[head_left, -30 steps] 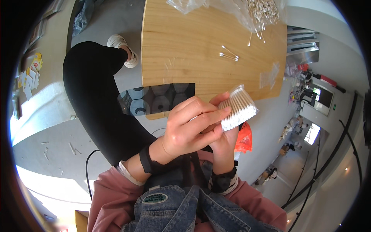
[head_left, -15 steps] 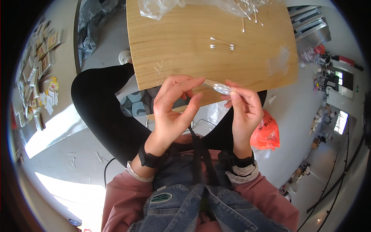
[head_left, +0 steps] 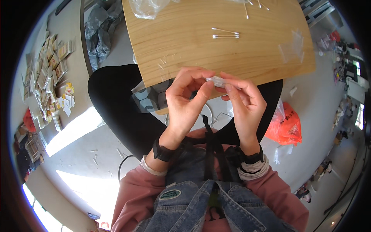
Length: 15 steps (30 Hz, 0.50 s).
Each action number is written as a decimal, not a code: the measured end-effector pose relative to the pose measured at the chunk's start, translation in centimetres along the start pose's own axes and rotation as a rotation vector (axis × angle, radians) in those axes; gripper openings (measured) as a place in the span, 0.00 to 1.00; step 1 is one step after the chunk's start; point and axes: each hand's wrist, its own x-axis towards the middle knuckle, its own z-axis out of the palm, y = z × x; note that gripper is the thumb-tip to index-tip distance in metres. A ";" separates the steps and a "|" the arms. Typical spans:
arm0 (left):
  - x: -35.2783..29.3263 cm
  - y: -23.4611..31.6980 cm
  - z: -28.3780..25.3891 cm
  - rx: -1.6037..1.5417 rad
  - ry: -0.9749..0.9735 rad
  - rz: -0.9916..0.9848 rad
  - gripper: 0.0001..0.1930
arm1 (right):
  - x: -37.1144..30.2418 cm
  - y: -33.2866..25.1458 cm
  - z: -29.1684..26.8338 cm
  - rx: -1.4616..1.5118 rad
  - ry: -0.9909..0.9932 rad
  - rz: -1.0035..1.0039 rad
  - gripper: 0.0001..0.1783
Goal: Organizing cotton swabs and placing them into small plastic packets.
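A small clear plastic packet of cotton swabs [head_left: 217,81] is held over the near edge of the wooden table, the white tips bunched inside. Thumb and fingers of my left hand [head_left: 181,102] pinch its left end. My right hand [head_left: 247,102] grips the right end the same way, and the fingers cover much of the packet. Beyond my hands, a few loose cotton swabs [head_left: 226,36] lie side by side on the tabletop [head_left: 201,52]. More swabs [head_left: 247,11] stick out at the far edge.
Clear plastic film [head_left: 293,47] lies at the table's right, thin plastic scraps [head_left: 163,62] at its left, and a crumpled clear bag [head_left: 148,8] at the far left. A red plastic bag [head_left: 288,125] sits on the floor at right. Many small packs [head_left: 48,75] are heaped on the left surface.
My left hand has closed from a loose, open pose onto the packet's left end. The packet's sticks, visible before, are now mostly covered. The whole view has shifted slightly.
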 end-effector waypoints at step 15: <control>-1.2 0.8 1.1 0.132 0.129 -0.070 0.14 | -0.5 0.7 0.6 -0.227 0.013 -0.239 0.06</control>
